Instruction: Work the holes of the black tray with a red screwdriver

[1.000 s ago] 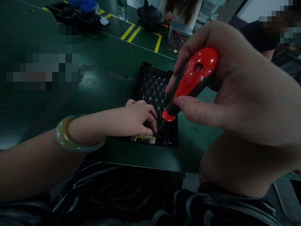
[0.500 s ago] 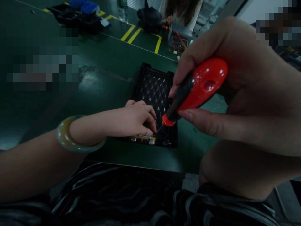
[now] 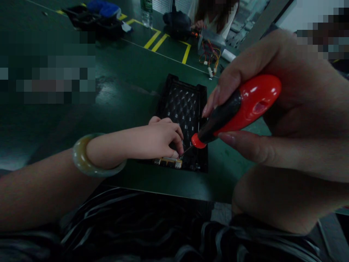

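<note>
Over the yellow-marked green table (image 3: 131,76), co-worker (image 3: 229,23) opposite, the right hand (image 3: 297,112) clutched a screwdriver (image 3: 231,109) while the left hand (image 3: 163,140) hid its grip!

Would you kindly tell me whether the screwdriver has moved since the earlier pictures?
Yes: judged against the black panel, the screwdriver has tilted, its butt end swinging rightward and lower in the view.

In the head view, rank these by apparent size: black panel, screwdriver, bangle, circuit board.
Largest to smallest:
1. Black panel and screwdriver, unranked: the screwdriver is nearer the camera, and the left hand covers part of the panel.
2. Bangle
3. Circuit board, judging by its visible part
</note>
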